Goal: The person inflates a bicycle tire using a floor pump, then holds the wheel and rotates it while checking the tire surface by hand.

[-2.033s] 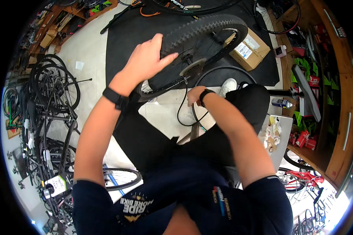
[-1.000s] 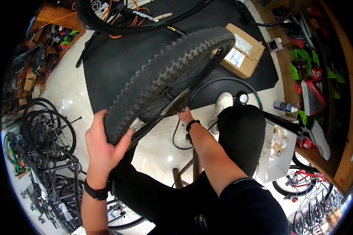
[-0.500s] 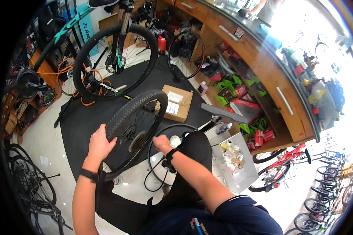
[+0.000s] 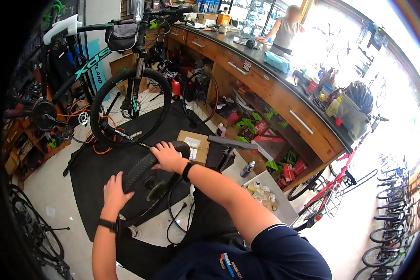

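A bicycle wheel (image 4: 140,171) with a black knobbly tyre stands upright, leaning, between my legs; its cassette (image 4: 156,191) faces right. My left hand (image 4: 114,196) holds the near left part of the tyre, thumb on one side and fingers on the other. Across the upper part of the tyre lies my right hand (image 4: 169,158), its fingers curled over the tread. Part of the rim and spokes is hidden under my right arm. A loose black tyre or hoop (image 4: 171,214) lies on the floor just right of the wheel.
A bicycle (image 4: 130,102) stands ahead on a black mat (image 4: 91,175). Near the wheel are a cardboard box (image 4: 194,145), a stool-like grey-topped stand (image 4: 232,143), a spray can (image 4: 248,169) and a white bin (image 4: 277,196). A long wooden counter (image 4: 266,88) runs along the right; a person (image 4: 283,30) stands behind it.
My right hand has moved up and forward from beside the wheel onto its tyre. My left hand stays on the tyre. The view has tilted up, showing more of the counter and the person.
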A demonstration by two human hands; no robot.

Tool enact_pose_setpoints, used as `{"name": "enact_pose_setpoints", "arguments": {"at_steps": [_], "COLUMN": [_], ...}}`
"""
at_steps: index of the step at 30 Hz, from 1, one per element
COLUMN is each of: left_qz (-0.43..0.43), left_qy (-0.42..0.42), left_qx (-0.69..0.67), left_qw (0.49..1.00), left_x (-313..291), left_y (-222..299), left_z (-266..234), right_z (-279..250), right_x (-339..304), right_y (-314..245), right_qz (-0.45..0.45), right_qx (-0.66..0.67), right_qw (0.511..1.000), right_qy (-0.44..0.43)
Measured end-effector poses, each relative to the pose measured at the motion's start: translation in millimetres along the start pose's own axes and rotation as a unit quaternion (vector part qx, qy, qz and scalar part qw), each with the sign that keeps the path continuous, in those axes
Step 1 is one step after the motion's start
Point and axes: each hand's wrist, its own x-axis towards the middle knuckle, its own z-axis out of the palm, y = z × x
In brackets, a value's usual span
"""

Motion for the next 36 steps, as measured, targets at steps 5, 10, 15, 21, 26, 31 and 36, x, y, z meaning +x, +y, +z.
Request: {"name": "enact_pose_setpoints", "arguments": {"at_steps": [5,10,15,21,26,31,36], "left_qz": [-0.091,-0.117,-0.057,-0.106,-0.031,0.037,0.035], "left_qy": [-0.036,0.015,0.144,0.08,0.153,0.156,-0.011], "left_qx": [0.009,-0.062,-0.12,-0.355,-0.25,0.041,0.047], "left_qw": [0.995,0.991,0.981,0.925,0.956,0.986,0.998], "left_x": [-62,-72,-30,-27,-32,-23,-5], "left_y": [-63,-127,-145,-150,-167,-188,-115], "left_z": [-7,40,17,-126,-137,13,-3], "right_z": [-1,7,-28,-97,-71,124,37], "right_x": [4,28,56,68,77,16,-5], "right_y": [-10,-1,8,-30,-51,-3,9], "right_qz": [-0.001,-0.021,0.024,-0.081,-0.084,0.066,0.171], "right_qx": [0.014,0.017,-0.051,0.104,0.152,0.197,0.145], "right_qw": [1.0,0.999,0.998,0.972,0.949,0.97,0.924], "right_qy": [-0.009,0.017,0.021,0.197,0.261,0.128,-0.31]}}
